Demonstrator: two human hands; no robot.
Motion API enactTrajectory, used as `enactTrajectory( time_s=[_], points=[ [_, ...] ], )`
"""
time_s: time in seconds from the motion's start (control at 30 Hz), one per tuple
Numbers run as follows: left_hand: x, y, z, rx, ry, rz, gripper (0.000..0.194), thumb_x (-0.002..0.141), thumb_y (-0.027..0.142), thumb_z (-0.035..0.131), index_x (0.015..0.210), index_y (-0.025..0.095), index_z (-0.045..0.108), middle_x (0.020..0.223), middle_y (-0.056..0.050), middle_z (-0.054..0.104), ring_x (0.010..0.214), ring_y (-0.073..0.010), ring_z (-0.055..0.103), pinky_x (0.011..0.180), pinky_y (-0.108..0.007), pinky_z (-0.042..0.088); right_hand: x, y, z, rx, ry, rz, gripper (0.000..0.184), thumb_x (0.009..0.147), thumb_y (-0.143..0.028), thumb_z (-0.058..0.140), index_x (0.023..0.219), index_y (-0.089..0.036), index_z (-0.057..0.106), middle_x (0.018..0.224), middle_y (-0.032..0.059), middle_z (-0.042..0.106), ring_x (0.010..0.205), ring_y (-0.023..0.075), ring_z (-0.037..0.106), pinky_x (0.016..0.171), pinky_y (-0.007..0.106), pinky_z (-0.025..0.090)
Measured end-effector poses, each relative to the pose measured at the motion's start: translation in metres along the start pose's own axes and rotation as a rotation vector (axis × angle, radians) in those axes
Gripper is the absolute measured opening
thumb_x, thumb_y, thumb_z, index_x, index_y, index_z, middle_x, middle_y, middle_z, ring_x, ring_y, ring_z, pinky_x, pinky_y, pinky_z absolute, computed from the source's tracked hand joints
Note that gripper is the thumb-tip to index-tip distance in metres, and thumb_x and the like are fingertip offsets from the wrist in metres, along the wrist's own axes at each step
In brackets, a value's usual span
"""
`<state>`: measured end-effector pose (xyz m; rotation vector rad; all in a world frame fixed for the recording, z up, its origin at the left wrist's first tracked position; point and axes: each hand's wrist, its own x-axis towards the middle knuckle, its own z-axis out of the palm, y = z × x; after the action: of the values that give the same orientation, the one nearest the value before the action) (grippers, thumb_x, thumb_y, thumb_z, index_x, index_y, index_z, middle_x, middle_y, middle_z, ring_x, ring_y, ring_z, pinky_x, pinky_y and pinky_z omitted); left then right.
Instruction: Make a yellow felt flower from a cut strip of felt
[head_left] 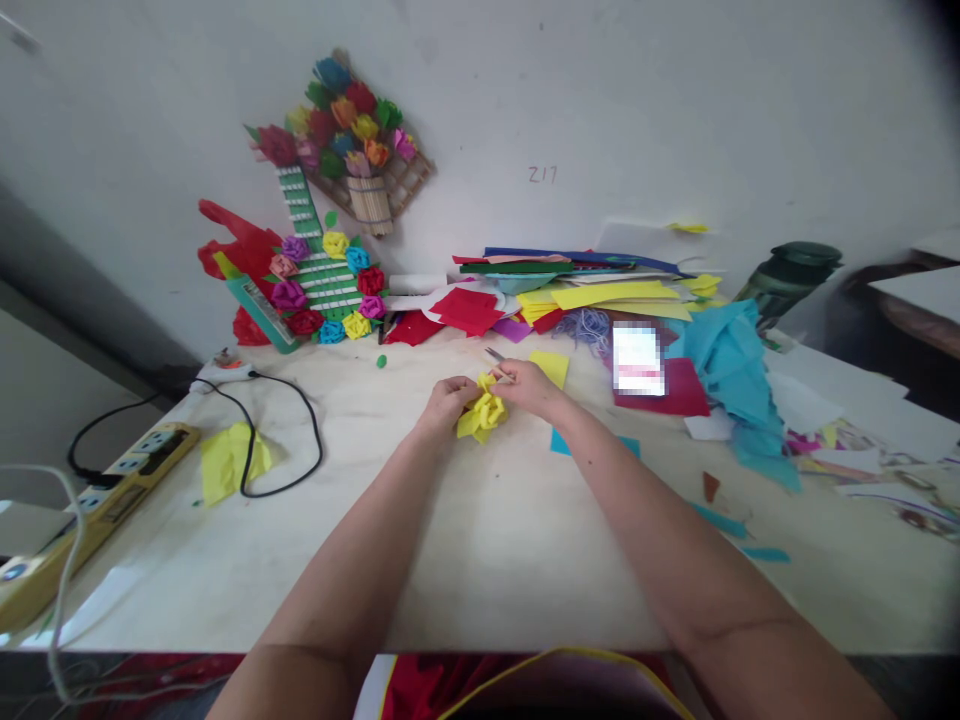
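Note:
A yellow paper flower point(486, 412) with folded petals is held between my two hands, just above the middle of the table. My left hand point(448, 400) pinches its left side, fingers closed. On the other side, my right hand point(529, 385) is closed with its fingertips at the petals. A slim pointed metal tool point(495, 356), perhaps scissors, sticks out of the right hand; most of it is hidden. Close behind that hand lies a yellow paper square point(550, 368). A blue paper piece point(622, 445) is partly covered by my right forearm.
Stacked coloured paper point(600, 295) lines the wall. To the right are a phone point(638, 358), crumpled turquoise paper point(727, 350) and a dark bottle point(795, 270). Leftward are a glue bottle point(262, 312), a flower-covered guitar shape point(326, 285), a black cable point(319, 440) and a power strip point(127, 480).

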<state>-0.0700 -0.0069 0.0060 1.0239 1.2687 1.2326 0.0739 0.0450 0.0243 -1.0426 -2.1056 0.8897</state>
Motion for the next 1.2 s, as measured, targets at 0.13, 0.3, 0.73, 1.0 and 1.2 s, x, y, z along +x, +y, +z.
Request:
enactTrajectory(
  time_s=[0.13, 0.3, 0.73, 1.0, 1.2],
  points=[
    [0.0013, -0.0016, 0.0005, 0.015, 0.01, -0.006, 0.015, 0.054, 0.026, 0.059, 0.059, 0.014, 0.051, 0.044, 0.003, 0.048, 0.038, -0.0083, 0.043, 0.039, -0.02, 0.029, 0.0009, 0.0026, 0.0005, -0.021, 0.0, -0.014, 0.008, 0.06, -0.02, 0.056, 0.066, -0.017, 0.06, 0.064, -0.0009, 0.058, 0.065, 0.013, 0.054, 0.058, 0.021, 0.04],
    [0.0007, -0.0007, 0.0017, 0.017, 0.053, -0.036, 0.013, 0.053, 0.024, 0.059, 0.055, 0.014, 0.051, 0.042, 0.003, 0.046, 0.037, -0.0078, 0.041, 0.039, -0.02, 0.028, 0.0033, 0.0067, 0.0036, -0.026, 0.045, -0.163, 0.001, 0.06, -0.017, 0.056, 0.06, -0.016, 0.056, 0.08, 0.0008, 0.059, 0.075, 0.0128, 0.056, 0.068, 0.022, 0.041],
    [-0.0003, 0.0027, 0.0004, -0.047, 0.046, -0.116, 0.008, 0.052, 0.019, 0.054, 0.052, 0.014, 0.048, 0.041, 0.002, 0.045, 0.037, -0.0094, 0.043, 0.039, -0.022, 0.033, 0.0003, 0.0002, 0.0002, -0.02, -0.004, -0.282, 0.009, 0.062, -0.02, 0.056, 0.055, -0.015, 0.053, 0.088, 0.0018, 0.056, 0.073, 0.0111, 0.053, 0.066, 0.022, 0.039],
    [0.0013, 0.0014, 0.0001, -0.06, 0.037, -0.127, 0.006, 0.051, 0.017, 0.052, 0.05, 0.015, 0.047, 0.04, 0.002, 0.044, 0.037, -0.0098, 0.043, 0.039, -0.022, 0.034, -0.0013, 0.0034, 0.0016, -0.081, 0.012, -0.17, 0.014, 0.063, -0.029, 0.056, 0.058, -0.016, 0.055, 0.056, -0.0042, 0.049, 0.057, 0.0085, 0.045, 0.054, 0.019, 0.034],
    [0.0017, 0.0015, -0.0019, -0.045, 0.075, -0.113, 0.007, 0.052, 0.018, 0.052, 0.049, 0.014, 0.047, 0.04, 0.002, 0.045, 0.036, -0.0101, 0.043, 0.039, -0.023, 0.033, -0.0021, 0.0034, 0.004, -0.053, 0.022, -0.166, 0.016, 0.063, -0.031, 0.054, 0.061, -0.016, 0.057, 0.057, -0.0049, 0.048, 0.057, 0.0082, 0.044, 0.053, 0.018, 0.033]
  ],
)
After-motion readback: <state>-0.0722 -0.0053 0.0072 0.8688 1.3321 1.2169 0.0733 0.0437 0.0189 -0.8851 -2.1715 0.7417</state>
